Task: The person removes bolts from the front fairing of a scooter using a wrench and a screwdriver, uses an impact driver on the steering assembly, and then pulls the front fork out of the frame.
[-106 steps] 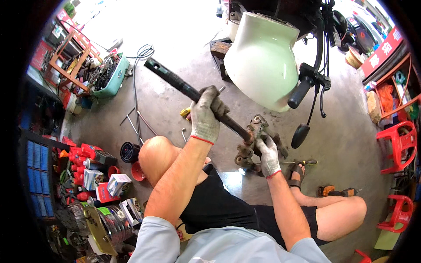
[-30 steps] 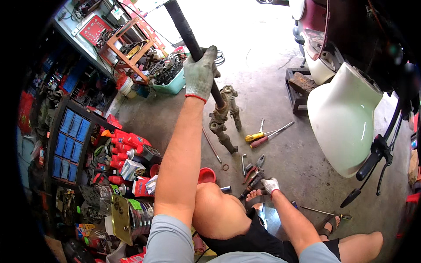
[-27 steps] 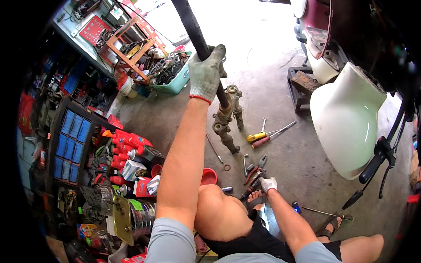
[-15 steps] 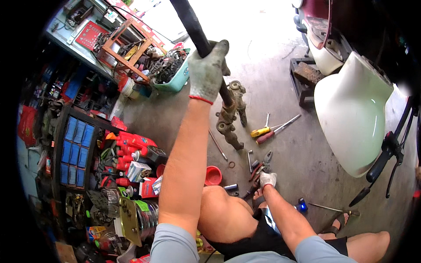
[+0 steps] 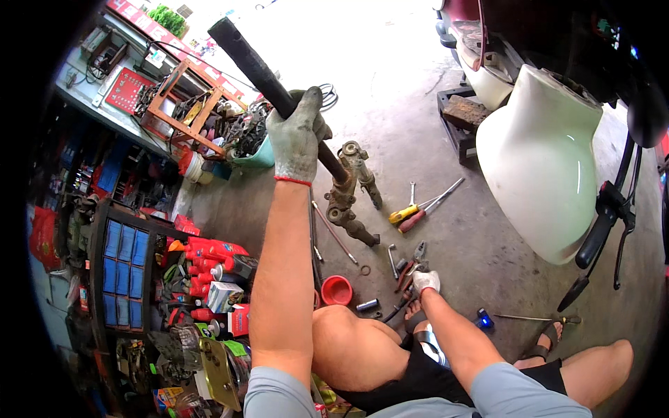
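My left hand (image 5: pixel 296 139), in a grey-white glove with a red cuff, is closed around a long dark tube (image 5: pixel 244 59). The tube leans up and to the left. Its lower end meets a dirty metal two-legged fork (image 5: pixel 341 202), like a motorcycle front fork, standing on the concrete floor. My gloved right hand (image 5: pixel 426 281) is low by my foot, fingers curled down among hand tools. Pliers with red handles (image 5: pixel 411 268) lie right beside it. Whatever is under its fingers is hidden.
Yellow- and red-handled screwdrivers (image 5: pixel 412 221), a thin rod (image 5: pixel 336 233) and a red cup (image 5: pixel 336 290) are on the floor. Red bottles (image 5: pixel 209 254) and a rack of blue drawers (image 5: pixel 125 258) crowd the left. A white scooter panel (image 5: pixel 543 160) stands right, near a handlebar (image 5: pixel 599 230).
The tube has tipped further left with my left hand on it, and its upper end now shows. The whole view has shifted slightly. My right hand stays by the tools.
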{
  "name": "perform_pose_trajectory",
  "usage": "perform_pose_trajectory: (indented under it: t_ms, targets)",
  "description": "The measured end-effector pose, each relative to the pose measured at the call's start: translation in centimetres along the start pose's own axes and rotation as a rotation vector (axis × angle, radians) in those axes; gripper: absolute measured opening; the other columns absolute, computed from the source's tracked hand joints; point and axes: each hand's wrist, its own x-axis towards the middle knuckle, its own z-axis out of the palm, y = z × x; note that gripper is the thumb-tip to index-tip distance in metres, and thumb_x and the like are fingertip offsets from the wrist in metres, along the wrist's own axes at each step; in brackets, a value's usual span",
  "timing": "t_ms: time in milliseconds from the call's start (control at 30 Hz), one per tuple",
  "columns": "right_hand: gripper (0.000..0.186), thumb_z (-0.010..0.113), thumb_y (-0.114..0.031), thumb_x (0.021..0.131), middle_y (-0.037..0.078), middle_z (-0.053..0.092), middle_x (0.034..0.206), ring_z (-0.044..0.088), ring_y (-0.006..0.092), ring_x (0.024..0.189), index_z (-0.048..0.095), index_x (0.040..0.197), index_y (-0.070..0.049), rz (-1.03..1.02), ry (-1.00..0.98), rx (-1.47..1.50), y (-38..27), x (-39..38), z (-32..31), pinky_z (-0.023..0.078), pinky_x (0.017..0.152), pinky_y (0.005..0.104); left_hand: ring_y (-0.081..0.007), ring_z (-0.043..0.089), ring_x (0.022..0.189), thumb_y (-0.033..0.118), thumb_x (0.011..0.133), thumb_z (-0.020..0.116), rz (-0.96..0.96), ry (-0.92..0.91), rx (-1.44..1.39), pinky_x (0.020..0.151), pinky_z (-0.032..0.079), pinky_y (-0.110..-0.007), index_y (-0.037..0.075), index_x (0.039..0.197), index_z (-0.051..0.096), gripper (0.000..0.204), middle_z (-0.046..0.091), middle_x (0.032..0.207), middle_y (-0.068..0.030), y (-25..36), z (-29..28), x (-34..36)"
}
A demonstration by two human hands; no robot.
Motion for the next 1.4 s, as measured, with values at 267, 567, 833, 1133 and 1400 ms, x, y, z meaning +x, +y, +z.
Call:
perform_pose_trajectory:
  t_ms: [267,567,833,1133,1400]
  targets:
    - [0.03,0.067,-0.004,0.085,0.003,0.065,0.095,0.063,0.0136,0.081,0.059,0.113,-0.004,-0.67,-0.386,0.991,-4.5,-5.4,-8.7,0.054,0.071,0.0309,-0.0087,0.033,0.041,0.013,0.092,0.062,-0.012,-0.062,-0.039,0.044,0.034,-0.027,0.009,0.081,0.056,0.014,0.038,0.054,0.0051,0.1,-2.1,-0.3]
    - [0.046,0.06,-0.021,0.096,0.005,0.063,0.095,0.061,0.0148,0.059,0.048,0.139,-0.009,-0.644,-0.915,1.11,-15.6,-15.2,-23.3,0.046,0.05,0.0254,-0.0085,0.033,0.04,0.014,0.091,0.063,-0.078,-0.101,-0.077,0.042,0.03,-0.027,0.006,0.079,0.056,0.016,0.038,0.052,0.004,1.2,0.1,-2.1]
    - [0.027,0.057,-0.018,0.096,0.014,0.069,0.101,0.066,0.0205,0.059,0.057,0.119,-0.003,-0.639,-0.701,0.893,-18.1,-14.6,-19.4,0.05,0.051,0.0292,-0.0084,0.034,0.041,0.015,0.09,0.064,-0.021,-0.131,-0.023,0.044,0.031,-0.027,0.006,0.076,0.055,0.019,0.038,0.052,0.0046,1.2,0.3,-2.2]
    - [0.027,0.053,-0.036,0.098,-0.003,0.05,0.065,0.042,0.0119,0.048,0.062,0.112,-0.015,-0.411,-0.918,1.258,-17.2,-18.3,-20.7,0.032,0.042,0.0293,-0.0074,0.036,0.042,0.014,0.09,0.066,-0.048,-0.116,-0.026,0.044,0.034,-0.026,0.005,0.078,0.057,0.017,0.04,0.054,0.0044,1.3,0.3,-2.6]
    - [0.024,0.06,-0.026,0.096,0.003,0.059,0.075,0.045,0.0105,0.049,0.06,0.114,-0.011,-0.73,-0.796,1.302,-18.4,-19.2,-28.0,0.033,0.039,0.0286,-0.0089,0.039,0.045,0.013,0.089,0.067,-0.014,-0.155,-0.016,0.046,0.036,-0.027,0.003,0.08,0.059,0.016,0.041,0.055,0.0032,0.9,0.4,-2.6]
